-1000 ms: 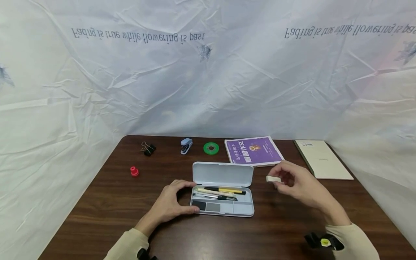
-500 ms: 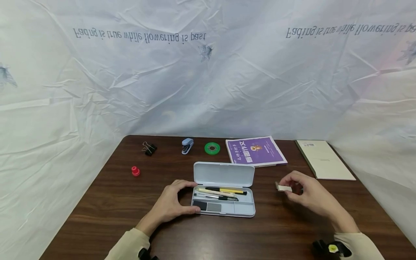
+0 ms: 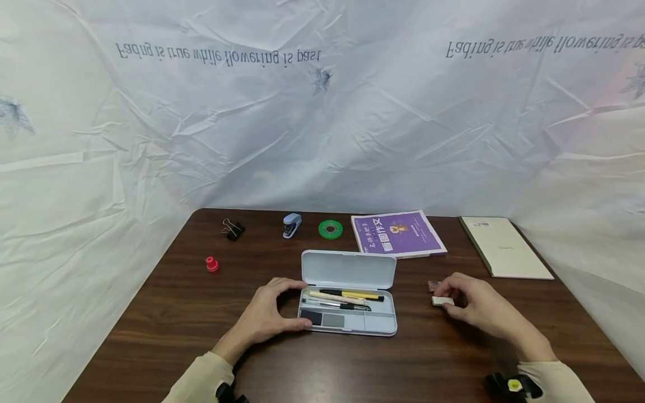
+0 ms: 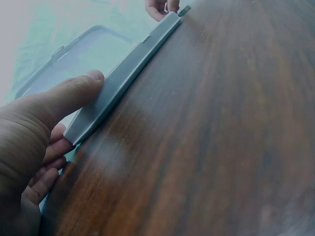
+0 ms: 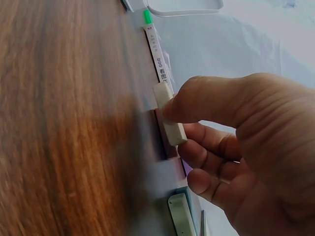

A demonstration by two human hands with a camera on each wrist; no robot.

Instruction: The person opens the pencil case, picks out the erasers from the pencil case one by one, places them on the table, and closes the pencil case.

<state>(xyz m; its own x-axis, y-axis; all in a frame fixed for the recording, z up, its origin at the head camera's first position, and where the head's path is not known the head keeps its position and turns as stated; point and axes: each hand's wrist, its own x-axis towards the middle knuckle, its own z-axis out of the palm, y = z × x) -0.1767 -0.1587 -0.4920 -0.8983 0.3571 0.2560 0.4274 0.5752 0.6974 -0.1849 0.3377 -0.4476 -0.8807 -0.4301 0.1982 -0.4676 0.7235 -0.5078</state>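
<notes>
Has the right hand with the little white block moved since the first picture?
Yes. In the head view, the right hand has shifted lower and a bit rightward, away from the purple book lying on the table.

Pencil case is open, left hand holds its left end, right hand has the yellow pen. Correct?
No: the right hand pinches a white block, as the right wrist view shows; the yellow pen lies in the pencil case. The rest stands.
</notes>
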